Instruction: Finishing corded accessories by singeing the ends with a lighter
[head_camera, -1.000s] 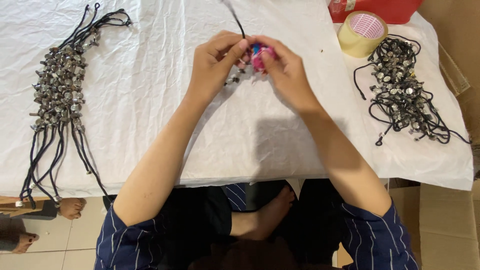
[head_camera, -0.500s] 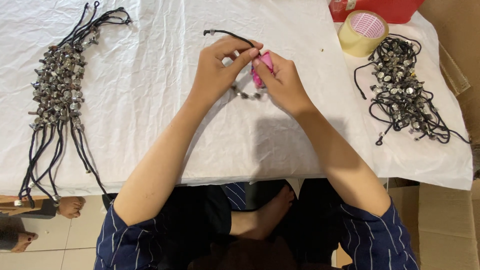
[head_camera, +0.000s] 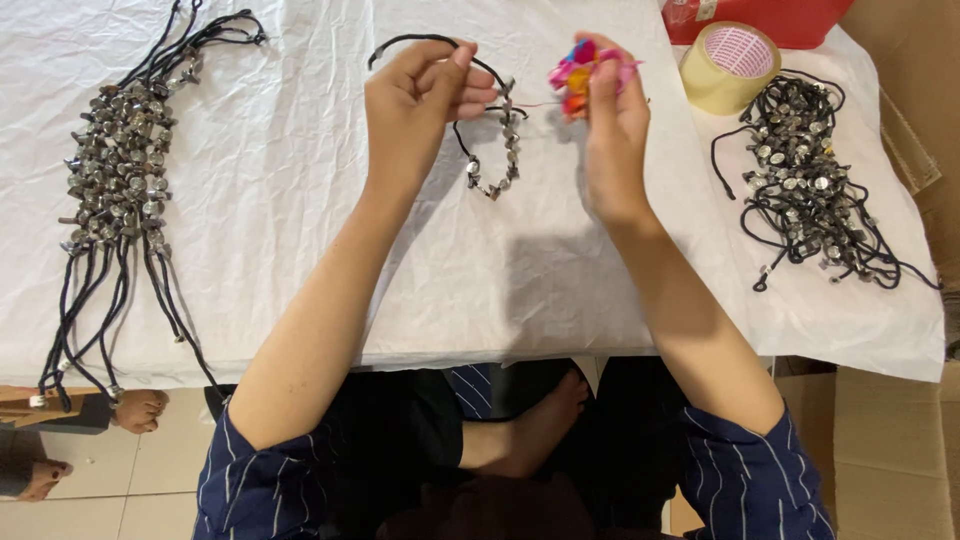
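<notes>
Above the white-covered tabletop (head_camera: 300, 250), the left hand (head_camera: 415, 110) pinches a black beaded cord (head_camera: 495, 150) while the right hand (head_camera: 612, 130) grips a pink-and-orange bundle (head_camera: 578, 70). Finished cords (head_camera: 115, 170) line the left edge; a tangled pile (head_camera: 810, 180) and tape roll (head_camera: 728, 65) crowd the right.

We hold both arms out over the table. Our left hand (head_camera: 415, 105) pinches with finger and thumb. Our right hand (head_camera: 612, 130) stands up, fingers closed tight together.
</notes>
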